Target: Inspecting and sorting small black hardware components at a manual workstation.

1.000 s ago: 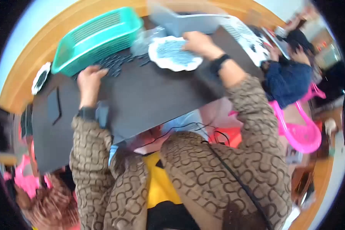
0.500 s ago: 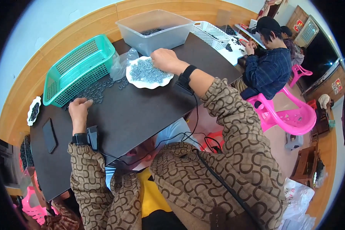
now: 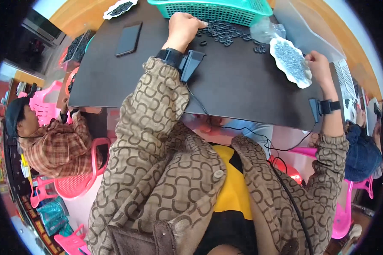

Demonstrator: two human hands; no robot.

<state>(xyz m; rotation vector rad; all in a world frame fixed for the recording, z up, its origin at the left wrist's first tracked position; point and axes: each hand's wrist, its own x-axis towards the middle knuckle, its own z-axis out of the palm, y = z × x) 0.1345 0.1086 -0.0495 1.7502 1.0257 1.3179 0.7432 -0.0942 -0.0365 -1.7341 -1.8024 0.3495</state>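
Observation:
My left hand [image 3: 182, 32] is closed at the left end of a scatter of small black rings [image 3: 225, 33], its thumb and forefinger tips together by them. Whether a piece is between those fingertips is too small to tell. Over at the right, my right hand [image 3: 320, 69] has its fingers bent together at the right rim of a white scalloped plate [image 3: 303, 84]. Small silvery metal pieces [image 3: 290, 60] are heaped on that plate; anything in these fingers is hidden. Behind the rings stands a green plastic basket [image 3: 212, 10].
A dark phone [image 3: 129, 38] and a small white dish [image 3: 110, 9] of black pieces lie left on the dark table [image 3: 242, 80]. A clear bag [image 3: 266, 30] and a translucent tub [image 3: 304, 23] are behind the plate. Cables hang at the front edge. People sit on both sides.
The view has swung, so the table and plate appear farther right and the person at the left shows. Both hands stay near the same things, the left by the rings, the right at the plate.

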